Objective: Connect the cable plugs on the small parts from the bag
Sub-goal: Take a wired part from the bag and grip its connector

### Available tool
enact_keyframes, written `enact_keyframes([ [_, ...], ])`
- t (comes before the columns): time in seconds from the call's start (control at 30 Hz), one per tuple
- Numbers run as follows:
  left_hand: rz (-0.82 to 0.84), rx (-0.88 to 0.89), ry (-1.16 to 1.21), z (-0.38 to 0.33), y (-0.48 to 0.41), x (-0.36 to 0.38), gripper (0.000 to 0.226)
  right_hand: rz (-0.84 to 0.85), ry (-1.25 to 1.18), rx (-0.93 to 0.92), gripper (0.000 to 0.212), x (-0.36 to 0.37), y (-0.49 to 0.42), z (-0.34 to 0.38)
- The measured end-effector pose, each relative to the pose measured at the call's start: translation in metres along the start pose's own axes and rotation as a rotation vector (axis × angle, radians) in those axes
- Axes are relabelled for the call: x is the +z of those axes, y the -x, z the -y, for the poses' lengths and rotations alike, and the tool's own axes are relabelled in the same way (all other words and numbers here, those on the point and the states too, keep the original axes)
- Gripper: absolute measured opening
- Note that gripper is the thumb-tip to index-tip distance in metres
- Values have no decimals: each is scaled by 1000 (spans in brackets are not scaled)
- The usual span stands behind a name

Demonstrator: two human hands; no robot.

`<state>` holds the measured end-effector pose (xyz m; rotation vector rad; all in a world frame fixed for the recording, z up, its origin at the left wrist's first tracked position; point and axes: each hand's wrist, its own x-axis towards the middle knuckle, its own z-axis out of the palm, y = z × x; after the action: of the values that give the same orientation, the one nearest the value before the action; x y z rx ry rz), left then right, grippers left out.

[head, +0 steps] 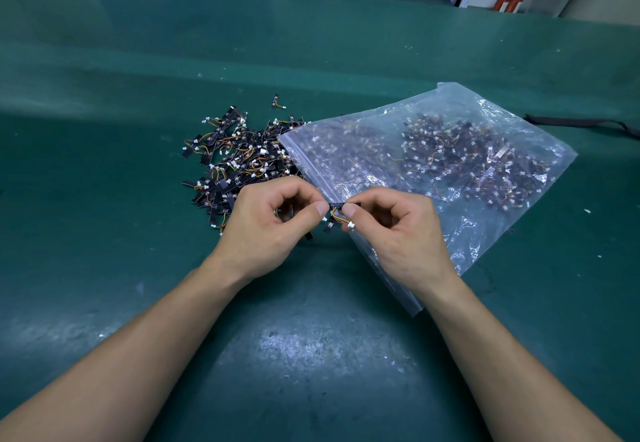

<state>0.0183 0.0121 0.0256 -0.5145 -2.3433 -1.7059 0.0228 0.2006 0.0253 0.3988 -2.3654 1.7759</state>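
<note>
Above the green counter (311, 355), the left hand (266, 223) and right hand (398, 230) each pinched one end of a small black part (337, 204), with the other fingers curled. Its white plug (351, 224) hung on thin wires beside the right thumb. A pile of parts (235, 157) lay just left of the clear bag (433, 112), which held more.

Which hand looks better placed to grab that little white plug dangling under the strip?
Probably the right hand: the white plug hangs right beside its thumb, on short wires under the black strip. The left hand pinches the strip's other end, farther from the plug.
</note>
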Motion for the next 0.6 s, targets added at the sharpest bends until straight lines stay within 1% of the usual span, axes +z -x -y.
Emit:
enact_keyframes([
  [0.17,-20,3,-12,0,-1,1,12,14,-33,27,5,-1,1,0],
  [0.3,-12,19,-18,0,1,2,11,18,-15,15,26,2,3,-1],
  [0.37,-6,30,-20,-1,1,3,11,3,-8,18,32,4,3,-1],
  [0.43,-9,31,-22,0,1,3,11,-1,-8,13,27,3,3,-1],
  [0.53,-18,21,-13,0,0,2,11,19,-57,6,8,1,2,-1],
  [0.6,-17,20,-12,0,0,2,10,20,-49,-7,11,1,2,-1],
])
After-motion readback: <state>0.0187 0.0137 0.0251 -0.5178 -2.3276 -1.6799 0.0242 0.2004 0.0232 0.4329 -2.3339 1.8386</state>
